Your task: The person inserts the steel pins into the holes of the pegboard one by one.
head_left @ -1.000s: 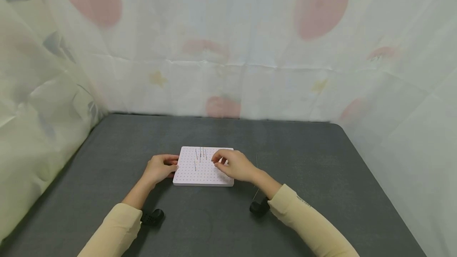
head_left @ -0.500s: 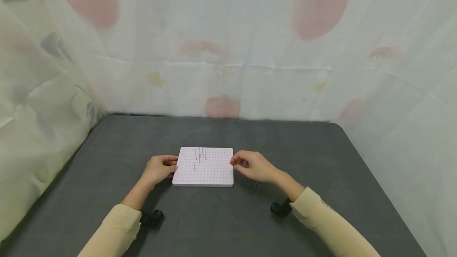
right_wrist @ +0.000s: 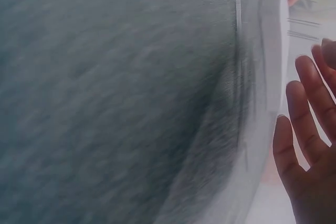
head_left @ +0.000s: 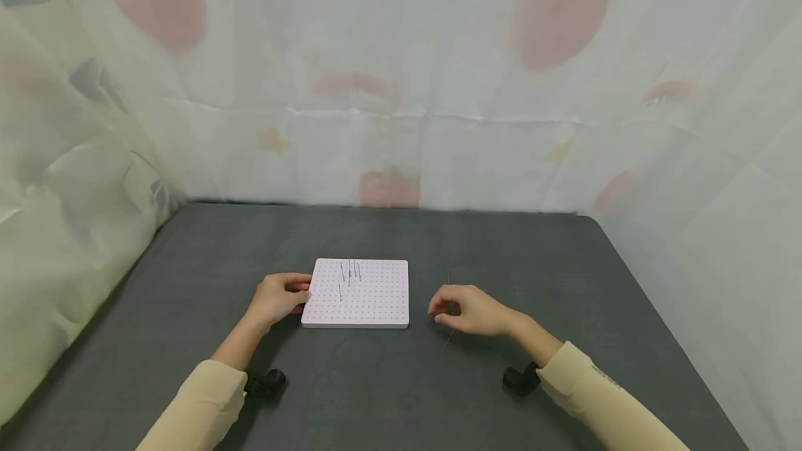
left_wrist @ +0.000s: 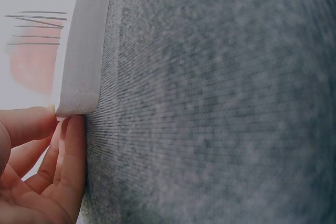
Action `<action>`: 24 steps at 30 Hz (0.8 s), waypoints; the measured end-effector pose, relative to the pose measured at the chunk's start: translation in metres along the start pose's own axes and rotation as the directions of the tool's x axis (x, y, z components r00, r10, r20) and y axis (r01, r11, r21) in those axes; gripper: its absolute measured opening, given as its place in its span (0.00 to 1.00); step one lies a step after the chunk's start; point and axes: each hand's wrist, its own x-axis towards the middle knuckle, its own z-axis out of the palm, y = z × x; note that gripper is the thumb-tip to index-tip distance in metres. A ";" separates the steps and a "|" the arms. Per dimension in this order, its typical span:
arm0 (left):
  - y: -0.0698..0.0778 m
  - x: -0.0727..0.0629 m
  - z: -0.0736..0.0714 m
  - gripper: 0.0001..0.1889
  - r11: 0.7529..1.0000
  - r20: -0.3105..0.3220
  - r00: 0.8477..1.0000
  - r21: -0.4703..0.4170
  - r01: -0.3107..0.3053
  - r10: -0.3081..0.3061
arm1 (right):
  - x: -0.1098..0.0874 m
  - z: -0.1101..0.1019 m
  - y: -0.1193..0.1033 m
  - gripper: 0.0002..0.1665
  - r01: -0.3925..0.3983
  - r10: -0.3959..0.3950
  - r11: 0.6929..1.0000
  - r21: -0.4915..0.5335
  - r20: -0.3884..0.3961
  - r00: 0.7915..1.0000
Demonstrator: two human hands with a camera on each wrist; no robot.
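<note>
A flat white board [head_left: 376,308] dotted with small holes lies on the dark table [head_left: 351,395]. Several thin needle-like pins [head_left: 340,292] stand upright in its left and upper part; the left wrist view shows them as parallel dark lines. My left hand [head_left: 276,298] pinches the board's left edge, thumb on top and fingers [left_wrist: 76,150] against the side and below. To the right of the board, my right hand [head_left: 473,310] hovers low over loose needles [head_left: 449,339] on the table. Its fingers [right_wrist: 302,108] are loosely bent with nothing visible between them. The hand partly hides the needles.
Pale fabric curtains [head_left: 489,159] printed with strawberries enclose the table at the back and sides. A black wrist camera [head_left: 266,385] sits on my left wrist and another black wrist camera [head_left: 521,380] on my right.
My right hand has moved from over the board, rightward and toward me, to above the loose needles. The left hand stays at the board's edge, and the standing pins look unchanged.
</note>
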 end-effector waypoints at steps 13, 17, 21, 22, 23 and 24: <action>0.001 0.000 -0.001 0.20 1.000 0.007 1.000 0.000 0.007 -0.007 | -0.021 0.005 0.015 0.06 0.014 -0.009 0.998 -0.067 0.064 0.998; 0.001 0.000 -0.001 0.20 1.000 0.004 1.000 -0.002 0.008 -0.008 | -0.023 0.005 0.016 0.06 0.013 -0.006 0.995 -0.094 0.079 0.997; 0.002 -0.001 -0.001 0.20 1.000 0.007 1.000 0.001 0.008 -0.008 | -0.023 0.006 0.017 0.05 0.012 0.000 0.992 -0.124 0.093 0.996; 0.002 -0.001 -0.001 0.20 1.000 0.007 1.000 0.002 0.010 -0.011 | -0.023 0.007 0.017 0.05 0.015 -0.002 0.991 -0.132 0.094 0.996; 0.002 -0.001 -0.001 0.20 1.000 0.008 1.000 0.003 0.012 -0.012 | -0.023 0.007 0.018 0.05 0.017 -0.004 0.990 -0.139 0.094 0.996; 0.003 -0.001 -0.001 0.20 1.000 0.009 1.000 0.003 0.017 -0.017 | -0.023 0.008 0.018 0.05 0.021 -0.007 0.989 -0.147 0.094 0.996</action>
